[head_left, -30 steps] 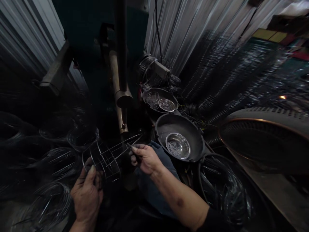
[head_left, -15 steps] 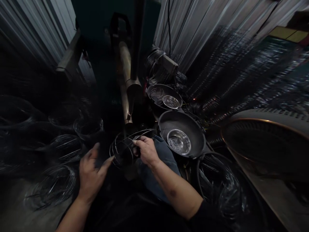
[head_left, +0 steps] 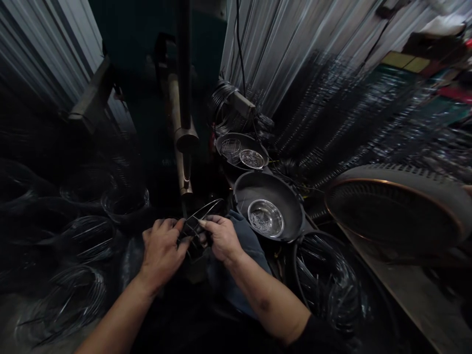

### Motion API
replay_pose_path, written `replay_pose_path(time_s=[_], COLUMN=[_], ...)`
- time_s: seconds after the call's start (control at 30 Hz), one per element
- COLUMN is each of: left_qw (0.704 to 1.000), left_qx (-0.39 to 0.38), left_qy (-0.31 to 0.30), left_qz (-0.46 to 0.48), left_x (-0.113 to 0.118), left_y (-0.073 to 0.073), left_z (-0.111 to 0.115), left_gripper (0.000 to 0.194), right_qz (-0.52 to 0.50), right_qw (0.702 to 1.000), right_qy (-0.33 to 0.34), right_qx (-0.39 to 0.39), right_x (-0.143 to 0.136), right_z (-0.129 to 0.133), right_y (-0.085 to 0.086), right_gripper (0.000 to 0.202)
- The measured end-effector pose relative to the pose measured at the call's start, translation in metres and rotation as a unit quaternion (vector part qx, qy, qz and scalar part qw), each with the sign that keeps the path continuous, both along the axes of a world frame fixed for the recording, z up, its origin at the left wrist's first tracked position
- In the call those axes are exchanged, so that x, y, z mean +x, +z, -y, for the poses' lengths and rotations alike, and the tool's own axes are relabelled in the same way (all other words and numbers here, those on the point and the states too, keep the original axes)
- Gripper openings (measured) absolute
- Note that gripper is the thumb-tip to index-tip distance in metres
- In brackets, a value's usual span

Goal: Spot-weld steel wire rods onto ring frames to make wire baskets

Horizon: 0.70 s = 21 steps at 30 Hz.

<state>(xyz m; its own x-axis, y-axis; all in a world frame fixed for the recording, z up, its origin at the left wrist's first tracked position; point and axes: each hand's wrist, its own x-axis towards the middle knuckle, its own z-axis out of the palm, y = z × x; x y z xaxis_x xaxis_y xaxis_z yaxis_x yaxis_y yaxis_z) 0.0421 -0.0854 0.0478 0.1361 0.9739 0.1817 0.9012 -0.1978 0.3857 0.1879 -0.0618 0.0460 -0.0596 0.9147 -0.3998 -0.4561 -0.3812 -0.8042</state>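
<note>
I'm following this through the head camera, starting at the left. Pale ribbed sheeting [head_left: 62,54] slants down the upper left of the frame. At the left edge, several wire rounds fade into shadow, and a loose wire coil [head_left: 73,300] lies on the floor at lower left. Left of centre, I see the left hand [head_left: 162,250], its fingers bent over the near side of the wire frame [head_left: 213,207]; I can't tell whether they grasp it. That frame sits mid-picture between both hands, with a thin curved end sticking up. Behind it, at upper centre, stands a dark green machine [head_left: 125,34]. I make out faint pale letters low on it, seemingly starting "GR", the rest too dim to read. The right hand [head_left: 223,238] pinches the frame's wire between thumb and finger.

Right of centre, blue-grey cloth [head_left: 250,253] shows beside that wrist. Next come two dark basins: the nearer basin [head_left: 289,201] has a shiny bowl [head_left: 276,219] with small metal bits [head_left: 261,222] in it, and the farther basin [head_left: 250,142] has a small dish [head_left: 262,162] beside some wire. At lower right, a tub [head_left: 295,265] contains glossy dark strips [head_left: 332,285]. A round copper-edged thing [head_left: 394,216] fills the right side, below a yellow box [head_left: 405,62] at upper right.
</note>
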Motion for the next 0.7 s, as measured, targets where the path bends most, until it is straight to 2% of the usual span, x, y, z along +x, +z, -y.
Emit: replay_pose_path(time_s=[0.2,0.57,0.7], left_qw=[0.994,0.984,0.983], left_qx=[0.066,0.131,0.124], left_qy=[-0.002,-0.026,-0.032], left_qz=[-0.086,-0.119,-0.131], left_x=[0.001,-0.012,-0.015], left_y=[0.013,0.02,0.028], left_z=[-0.015,-0.044,-0.054], left_gripper=[0.037,0.036,0.036], right_qz=[-0.05,-0.118,-0.125], right_qw=[0.999,0.992,0.99], right_qy=[0.011,-0.035,-0.056], right_qx=[-0.013,0.005,0.019], right_x=[-0.002,-0.024,-0.03], right_z=[-0.011,-0.036,-0.043], right_y=[0.001,0.002,0.007], right_gripper=[0.03,0.028,0.026])
